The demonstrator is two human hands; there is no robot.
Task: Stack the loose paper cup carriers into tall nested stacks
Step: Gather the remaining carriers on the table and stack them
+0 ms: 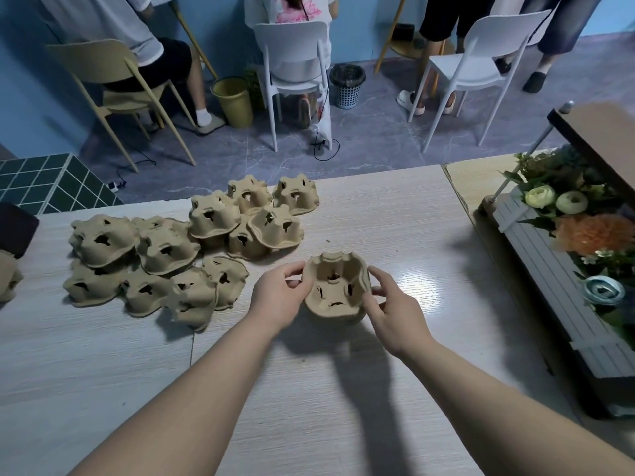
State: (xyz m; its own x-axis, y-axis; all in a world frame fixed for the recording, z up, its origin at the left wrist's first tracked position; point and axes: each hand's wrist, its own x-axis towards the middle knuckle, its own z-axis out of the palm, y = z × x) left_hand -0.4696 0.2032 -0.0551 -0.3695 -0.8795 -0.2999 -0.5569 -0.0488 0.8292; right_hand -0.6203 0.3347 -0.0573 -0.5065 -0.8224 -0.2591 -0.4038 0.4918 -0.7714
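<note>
left hand (278,300) and right hand (395,310) fingers curled on moulded-pulp cup carrier (335,290), hollow up | lumpy loose carriers (165,249) left of fingers | pale woodgrain bench (395,214)

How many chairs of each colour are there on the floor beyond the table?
White chairs: 2
Tan chair: 1
Total: 3
</note>
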